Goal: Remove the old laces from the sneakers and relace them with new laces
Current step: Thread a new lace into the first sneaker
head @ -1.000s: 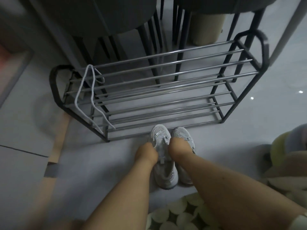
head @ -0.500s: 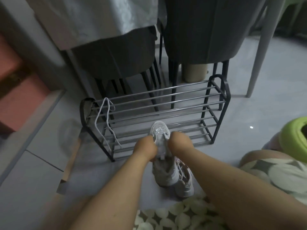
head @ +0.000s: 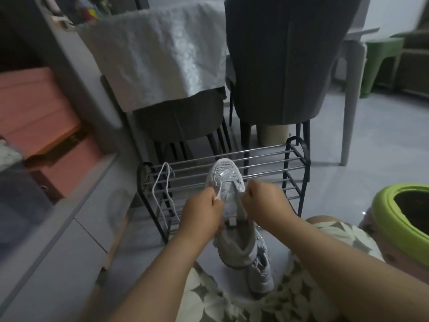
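The left hand (head: 201,210) is curled tight, pinching a white lace end at the near-left side of a pale grey mesh sneaker (head: 228,205). The right hand (head: 262,203) is fisted too, gripping the sneaker's right edge by the eyelets; what it pinches is hidden. The sneaker is lifted between both hands, its long axis running near to far, toe pointing away and tilted up toward the black-framed metal shoe rack (head: 292,173). A second matching sneaker (head: 261,273) lies on the floor just below, toward the near right. A loose white shoelace (head: 162,189) hangs over the rack's left end.
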